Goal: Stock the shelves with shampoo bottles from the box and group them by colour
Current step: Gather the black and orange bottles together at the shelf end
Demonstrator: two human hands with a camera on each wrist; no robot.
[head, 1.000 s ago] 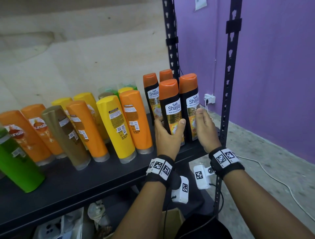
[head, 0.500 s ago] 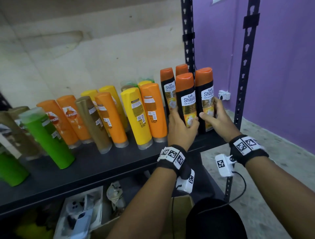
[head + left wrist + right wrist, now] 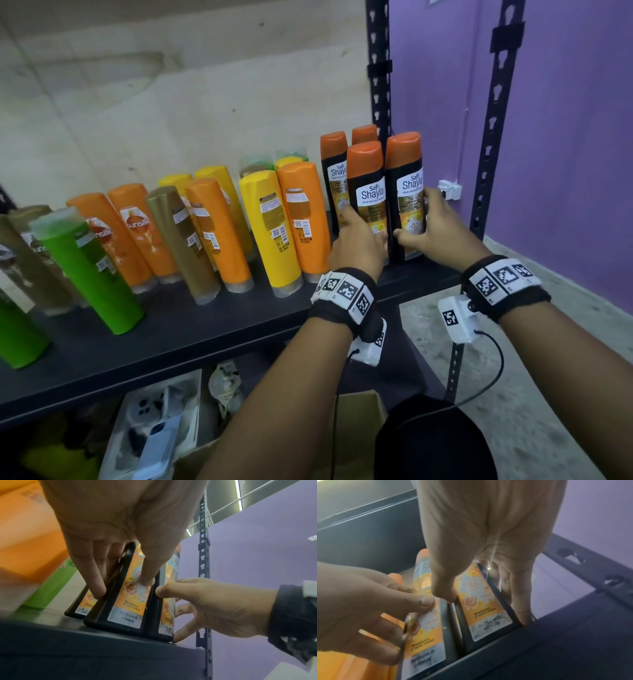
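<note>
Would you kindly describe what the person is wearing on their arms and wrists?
Both forearms are bare, with no sleeves. Each wrist has a black band carrying white square-code tags. Under each hangs a small white camera box with a code tag and a thin black cable.

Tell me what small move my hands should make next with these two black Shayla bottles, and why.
Probably let go and reach for more stock. Both front black bottles already stand upright on the shelf, side by side, with the left hand and right hand gripping them low.
</note>
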